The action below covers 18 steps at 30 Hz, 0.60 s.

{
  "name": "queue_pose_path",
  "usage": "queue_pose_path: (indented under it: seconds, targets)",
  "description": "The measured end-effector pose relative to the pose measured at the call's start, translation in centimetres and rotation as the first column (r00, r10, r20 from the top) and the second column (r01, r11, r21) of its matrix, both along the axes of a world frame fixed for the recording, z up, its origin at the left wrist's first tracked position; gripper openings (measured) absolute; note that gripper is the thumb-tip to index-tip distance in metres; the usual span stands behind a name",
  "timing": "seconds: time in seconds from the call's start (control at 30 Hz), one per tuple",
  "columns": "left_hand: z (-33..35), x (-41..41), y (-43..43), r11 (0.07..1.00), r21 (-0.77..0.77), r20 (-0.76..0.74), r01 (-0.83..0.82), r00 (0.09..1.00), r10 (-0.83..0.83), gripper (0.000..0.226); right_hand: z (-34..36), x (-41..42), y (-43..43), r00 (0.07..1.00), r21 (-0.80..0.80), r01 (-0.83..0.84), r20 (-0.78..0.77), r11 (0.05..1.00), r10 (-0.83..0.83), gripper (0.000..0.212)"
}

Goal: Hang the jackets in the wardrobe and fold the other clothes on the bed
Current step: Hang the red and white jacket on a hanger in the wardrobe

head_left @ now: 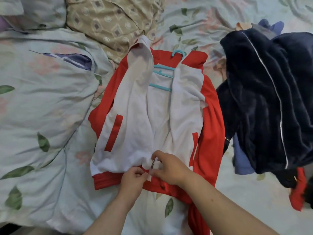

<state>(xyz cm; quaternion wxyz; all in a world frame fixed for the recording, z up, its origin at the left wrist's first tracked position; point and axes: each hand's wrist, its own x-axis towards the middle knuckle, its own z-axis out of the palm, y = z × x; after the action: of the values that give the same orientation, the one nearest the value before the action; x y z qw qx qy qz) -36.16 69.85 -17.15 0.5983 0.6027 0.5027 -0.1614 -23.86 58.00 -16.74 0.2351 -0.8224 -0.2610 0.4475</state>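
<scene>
One red-and-white jacket [135, 116] lies face up near the middle of the bed [237, 192], collar toward the far edge and red hem toward the near edge. Its two white front panels are spread apart at the chest and meet at the hem. One teal hanger [162, 72] sits inside the jacket, its hook showing above the neck opening and its bars visible between the panels. Two bare hands work at the hem, both forearms entering from the near edge. The left hand [133, 177] has its fingers curled and pinches the bottom end of the zip tape at the red hem band. The right hand [169, 167], just beside it and palm down, has thumb and forefinger closed on the small metal zip slider [153, 162]. Toward the right edge lies one dark navy garment [262, 99] with a pale stripe, heaped over one blue garment [242, 160]; one red garment [298, 192] shows at the heap's near end and peach cloth [220, 67] at its inner side. One beige patterned pillow [108, 19] lies at the far edge, touching the jacket collar. One large floral pillow [42, 82] fills the left edge, a gap in its cover showing striped purple cloth.
</scene>
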Motion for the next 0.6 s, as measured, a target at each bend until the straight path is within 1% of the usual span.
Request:
queue_pose_path:
  seconds: [0.1, 0.17, 0.23, 0.3, 0.4, 0.47, 0.53, 0.6]
  targets:
    - [-0.2, 0.0, 0.8, 0.970, 0.109, -0.031, 0.216, 0.976, -0.214, 0.028, -0.1, 0.8, -0.3, 0.993, 0.002, -0.032, 0.113, 0.999, 0.032, 0.021]
    - [-0.1, 0.1, 1.2, 0.928, 0.141, -0.058, 0.346, 0.938, -0.341, 0.030, 0.0, 1.0, -0.3, 0.981, 0.022, -0.100, 0.170, 0.995, 0.095, 0.016]
    - [0.0, 0.3, 1.8, 0.868, 0.167, -0.086, 0.468, 0.884, -0.460, 0.029, 0.2, 1.1, 0.0, 0.970, 0.041, -0.162, 0.190, 0.986, 0.151, 0.014]
    - [0.2, 0.4, 2.5, 0.798, 0.181, -0.111, 0.575, 0.818, -0.564, 0.028, 0.2, 1.3, 0.3, 0.984, 0.059, -0.115, 0.147, 0.992, 0.105, 0.011]
    - [0.4, 0.4, 2.9, 0.691, 0.184, -0.149, 0.699, 0.715, -0.683, 0.024, -0.3, 1.5, 0.7, 0.995, 0.045, 0.059, 0.074, 0.997, -0.062, 0.014]
    - [0.6, 0.3, 2.7, 0.585, 0.154, -0.199, 0.796, 0.605, -0.771, 0.020, -0.6, 1.1, 1.2, 0.989, -0.006, 0.137, 0.060, 0.991, -0.136, 0.018]
    - [1.0, 0.0, 2.2, 0.442, 0.085, -0.258, 0.893, 0.448, -0.856, 0.016, -0.7, 1.2, 1.8, 0.967, -0.021, 0.248, 0.067, 0.968, -0.247, 0.019]
    - [1.2, -0.9, 1.4, 0.285, 0.001, -0.309, 0.959, 0.271, -0.912, 0.004, -0.7, 2.0, 2.5, 0.922, 0.004, 0.378, 0.088, 0.926, -0.376, 0.021]
